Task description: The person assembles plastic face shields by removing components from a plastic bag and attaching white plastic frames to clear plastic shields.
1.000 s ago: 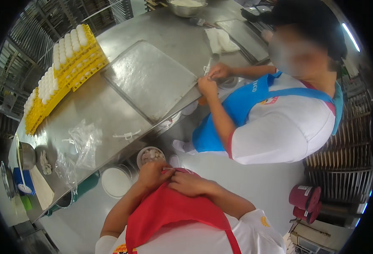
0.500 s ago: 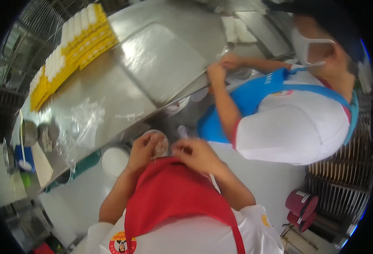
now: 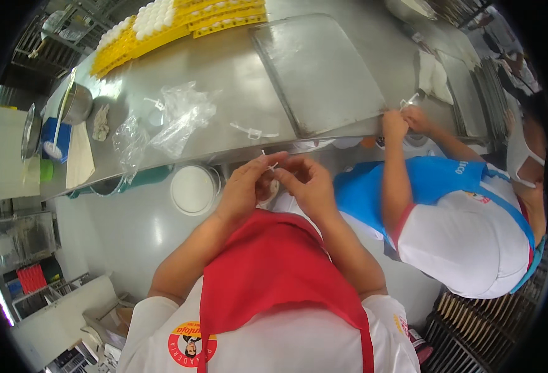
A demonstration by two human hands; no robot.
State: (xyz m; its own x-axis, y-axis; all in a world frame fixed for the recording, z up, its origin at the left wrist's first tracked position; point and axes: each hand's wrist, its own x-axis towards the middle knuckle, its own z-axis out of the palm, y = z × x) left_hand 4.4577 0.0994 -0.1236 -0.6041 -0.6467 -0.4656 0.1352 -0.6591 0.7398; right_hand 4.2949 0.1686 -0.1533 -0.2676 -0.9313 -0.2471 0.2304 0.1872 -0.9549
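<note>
Pinching small white strip (image 3: 273, 166) between fingertips of left hand (image 3: 240, 190) and right hand (image 3: 310, 188), near desk (image 3: 241, 84) edge. Could slip through a loose grip and drop to floor (image 3: 128, 239), being so thin.

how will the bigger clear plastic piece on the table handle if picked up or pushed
The clear plastic is probably floppy, since it lies in loose creases. It's likely light for its bulk, as the metal table shows through it. Pushed, it would likely bunch or slide rather than roll, given its irregular shape.
</note>
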